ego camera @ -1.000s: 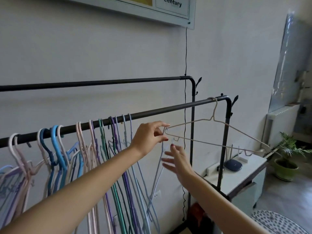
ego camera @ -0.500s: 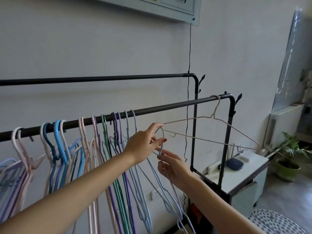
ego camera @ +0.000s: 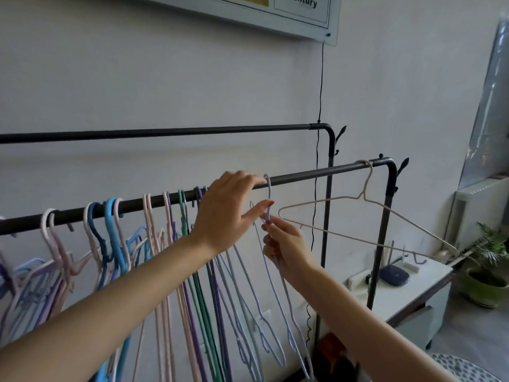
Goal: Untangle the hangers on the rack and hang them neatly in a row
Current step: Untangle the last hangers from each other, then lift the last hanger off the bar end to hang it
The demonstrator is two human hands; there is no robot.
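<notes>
Hangers (ego camera: 170,244) of thin coated wire — pink, blue, purple, green — hung bunched along the front bar of the black tubular rack (ego camera: 316,176). One pale-blue hanger (ego camera: 268,194) had its hook over that bar, just right of the bunch. The right hand (ego camera: 286,244) pinched its neck between thumb and fingertips. The left hand (ego camera: 228,213) reached to the bar beside the hook, fingers extended, thumb touching the neck — gripping nothing. A beige wire hanger (ego camera: 366,197) hung alone near the rack's right corner.
</notes>
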